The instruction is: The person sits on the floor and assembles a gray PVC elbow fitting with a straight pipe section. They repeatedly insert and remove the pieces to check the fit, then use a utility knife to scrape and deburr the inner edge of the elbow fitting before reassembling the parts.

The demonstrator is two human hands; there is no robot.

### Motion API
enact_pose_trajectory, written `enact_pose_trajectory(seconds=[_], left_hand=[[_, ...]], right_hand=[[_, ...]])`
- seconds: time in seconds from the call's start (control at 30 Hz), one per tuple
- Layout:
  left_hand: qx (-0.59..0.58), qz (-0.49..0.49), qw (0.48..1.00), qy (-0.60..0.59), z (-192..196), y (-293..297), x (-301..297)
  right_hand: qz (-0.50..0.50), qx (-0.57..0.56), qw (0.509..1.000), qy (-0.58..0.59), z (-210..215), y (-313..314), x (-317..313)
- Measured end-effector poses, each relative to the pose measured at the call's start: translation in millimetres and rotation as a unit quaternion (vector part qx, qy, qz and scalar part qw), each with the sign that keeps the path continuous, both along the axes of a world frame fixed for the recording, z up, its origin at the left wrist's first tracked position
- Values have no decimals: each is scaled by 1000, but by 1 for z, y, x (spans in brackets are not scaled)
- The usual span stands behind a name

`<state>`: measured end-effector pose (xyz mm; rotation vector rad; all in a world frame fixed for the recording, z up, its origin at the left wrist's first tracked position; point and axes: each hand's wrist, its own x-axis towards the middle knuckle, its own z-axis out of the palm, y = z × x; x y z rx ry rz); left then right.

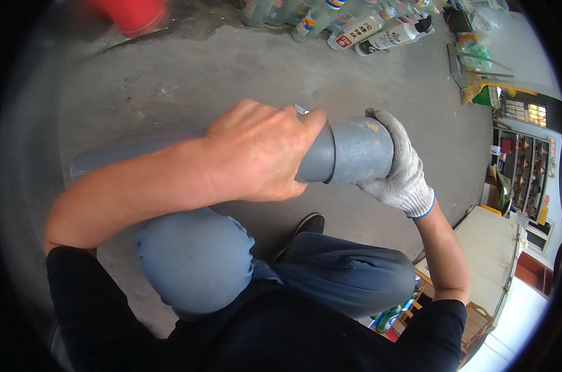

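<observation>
A long grey plastic pipe [132,147] lies across in front of me, held above the floor. Over its right part curls my bare left hand [265,152], closed around it. A wider grey pipe coupling [362,150] sits on the pipe's right end, its rim showing as a dark line. My right hand [400,164], in a pale knitted glove with a blue cuff edge, grips the coupling's outer end; its palm hides that end. A small shiny piece [301,110] shows behind my left fingers, too little of it to name.
Several bottles [355,28] stand and lean at the far side, with a red bucket-like container [132,15] at far left. A broom [472,93] is at far right. A pale cabinet or table [479,248] and a wooden chair [476,322] stand to my right.
</observation>
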<state>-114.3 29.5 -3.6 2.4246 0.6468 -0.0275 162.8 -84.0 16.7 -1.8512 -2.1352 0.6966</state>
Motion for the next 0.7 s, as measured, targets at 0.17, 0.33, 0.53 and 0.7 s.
enact_pose_trajectory(seconds=[0.17, 0.33, 0.53, 0.7], left_hand=[[21, 3, 999, 24, 10, -3, -7], [38, -7, 999, 21, 20, -4, -10], [-36, -24, 997, -71, 34, 6, -30], [-178, -42, 973, -143, 33, 17, -29]], right_hand=[[0, 18, 1000, 21, -9, 0, -9], [2, 40, 999, 37, -11, -6, -12], [87, 82, 987, 109, 29, -12, -7], [20, 37, 979, 198, 44, -22, -2]])
